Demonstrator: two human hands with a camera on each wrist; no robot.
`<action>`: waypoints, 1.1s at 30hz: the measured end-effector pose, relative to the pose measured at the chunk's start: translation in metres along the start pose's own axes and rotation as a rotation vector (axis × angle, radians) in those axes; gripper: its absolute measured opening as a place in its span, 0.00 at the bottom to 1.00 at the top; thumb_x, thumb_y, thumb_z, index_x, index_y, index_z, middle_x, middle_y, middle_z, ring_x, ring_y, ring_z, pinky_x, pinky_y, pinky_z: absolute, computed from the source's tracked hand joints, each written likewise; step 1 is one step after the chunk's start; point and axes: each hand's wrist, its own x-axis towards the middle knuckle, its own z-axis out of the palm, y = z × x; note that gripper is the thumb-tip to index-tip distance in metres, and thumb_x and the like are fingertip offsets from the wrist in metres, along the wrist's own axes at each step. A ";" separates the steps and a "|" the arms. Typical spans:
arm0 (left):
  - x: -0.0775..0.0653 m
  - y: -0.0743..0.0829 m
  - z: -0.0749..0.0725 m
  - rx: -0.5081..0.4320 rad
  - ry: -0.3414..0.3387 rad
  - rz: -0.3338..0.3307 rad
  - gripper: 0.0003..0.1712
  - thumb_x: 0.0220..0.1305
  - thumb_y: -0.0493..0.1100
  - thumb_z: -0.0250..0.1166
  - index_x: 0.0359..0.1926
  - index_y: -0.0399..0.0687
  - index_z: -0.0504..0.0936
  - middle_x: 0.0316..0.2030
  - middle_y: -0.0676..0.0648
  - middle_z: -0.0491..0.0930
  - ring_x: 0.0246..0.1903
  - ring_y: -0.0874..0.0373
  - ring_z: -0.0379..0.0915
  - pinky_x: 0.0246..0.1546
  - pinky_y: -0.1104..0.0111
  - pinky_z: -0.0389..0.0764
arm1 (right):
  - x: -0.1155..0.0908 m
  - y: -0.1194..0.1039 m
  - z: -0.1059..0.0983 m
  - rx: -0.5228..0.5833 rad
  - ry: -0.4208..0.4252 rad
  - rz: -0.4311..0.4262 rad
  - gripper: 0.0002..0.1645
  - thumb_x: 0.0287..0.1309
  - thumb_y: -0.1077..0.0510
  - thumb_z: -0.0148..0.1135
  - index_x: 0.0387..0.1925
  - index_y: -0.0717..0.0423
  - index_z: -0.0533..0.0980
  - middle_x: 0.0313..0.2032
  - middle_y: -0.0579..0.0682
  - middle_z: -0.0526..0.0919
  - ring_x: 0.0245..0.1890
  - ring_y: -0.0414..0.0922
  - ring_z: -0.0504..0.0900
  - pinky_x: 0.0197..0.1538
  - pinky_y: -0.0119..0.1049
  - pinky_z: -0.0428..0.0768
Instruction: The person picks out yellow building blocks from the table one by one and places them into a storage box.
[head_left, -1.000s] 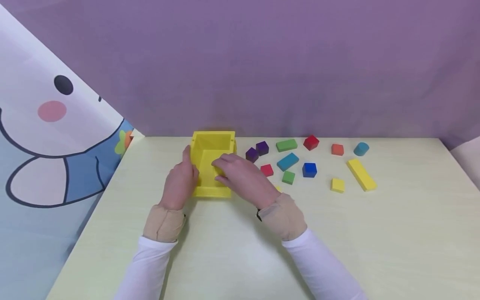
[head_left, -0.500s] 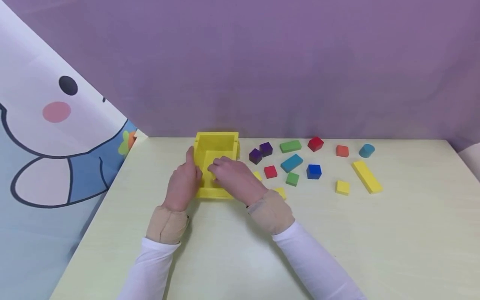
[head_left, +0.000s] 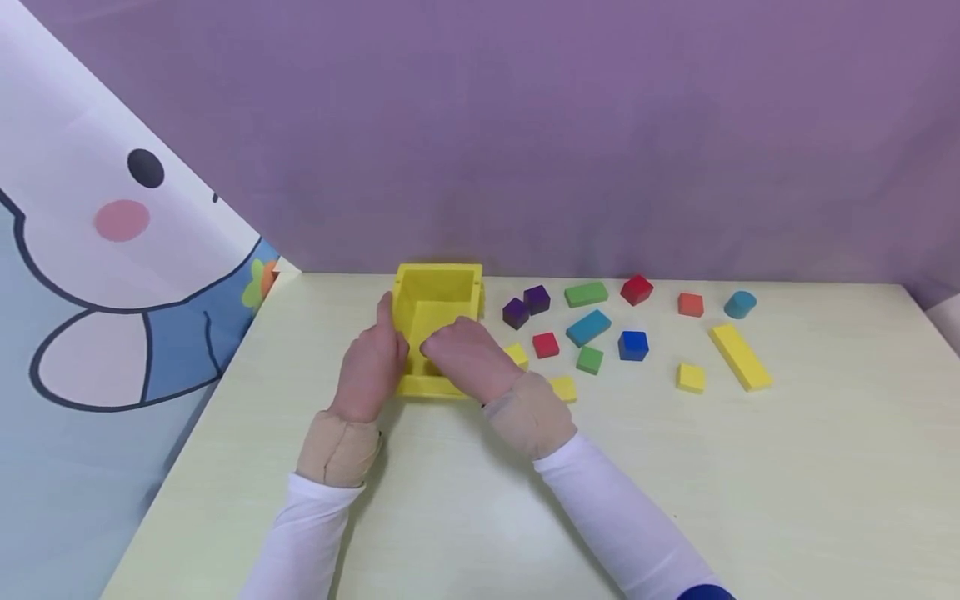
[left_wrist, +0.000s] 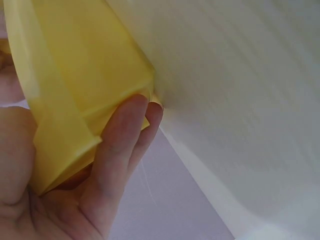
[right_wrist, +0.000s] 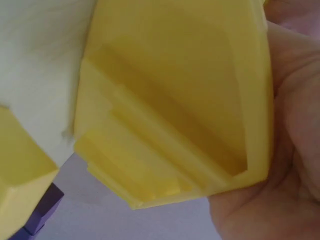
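A yellow open-topped box [head_left: 438,287] stands at the back left of the table. My left hand [head_left: 369,367] grips its left side, thumb up along the wall. In the left wrist view the left fingers [left_wrist: 120,142] wrap under a corner of the box [left_wrist: 95,55]. My right hand [head_left: 472,354] is curled over the right wall with its fingers inside the rim, fingertips hidden. In the right wrist view its palm [right_wrist: 295,145] lies against the upper edge of the box [right_wrist: 175,55], where ledges show on the side.
Right of the box lie purple cubes [head_left: 515,313], a blue cube [head_left: 633,346], a red cube [head_left: 637,290], green blocks [head_left: 587,294], a teal block [head_left: 588,328], a teal cylinder [head_left: 740,304] and a long yellow block [head_left: 741,357]. A purple backdrop [head_left: 585,150] stands behind the table.
My right hand has shifted left and curled further over the box, uncovering small yellow blocks beside the wrist. My left hand keeps its grip. The head view has swung slightly left.
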 end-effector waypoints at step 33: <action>-0.003 0.003 -0.005 0.016 0.004 0.010 0.33 0.60 0.38 0.46 0.66 0.35 0.50 0.14 0.44 0.65 0.11 0.51 0.60 0.13 0.61 0.63 | -0.027 0.021 -0.007 0.158 0.204 -0.048 0.19 0.57 0.52 0.57 0.51 0.50 0.73 0.48 0.43 0.72 0.52 0.40 0.67 0.58 0.27 0.61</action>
